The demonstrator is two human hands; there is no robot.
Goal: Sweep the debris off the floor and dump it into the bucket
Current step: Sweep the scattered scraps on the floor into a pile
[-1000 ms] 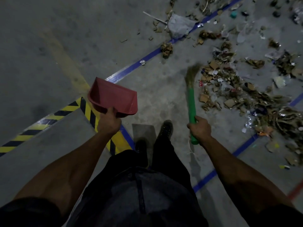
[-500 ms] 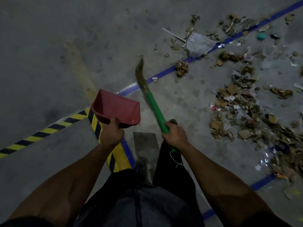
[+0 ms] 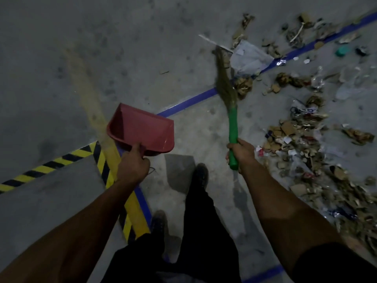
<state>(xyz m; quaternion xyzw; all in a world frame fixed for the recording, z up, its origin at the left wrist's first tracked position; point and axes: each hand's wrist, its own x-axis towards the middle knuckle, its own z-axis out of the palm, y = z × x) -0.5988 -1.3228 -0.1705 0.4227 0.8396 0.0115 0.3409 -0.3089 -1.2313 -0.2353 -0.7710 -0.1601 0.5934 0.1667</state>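
So this is the sweeping stage, nothing collected yet by the look of it. The person's right hand (image 3: 241,153) has its fingers wrapped tight around the green handle of the broom (image 3: 229,111), bristles reaching out toward a grey plastic bag (image 3: 250,58) on the blue floor line (image 3: 187,103). The left hand (image 3: 132,166) is curled around the handle of the red dustpan (image 3: 142,131), which is held up off the floor and looks empty. The debris (image 3: 302,144) is spread all over the concrete to the right. No bucket in view. Next move probably means dragging the far bits inward into one heap, then lowering the dustpan.
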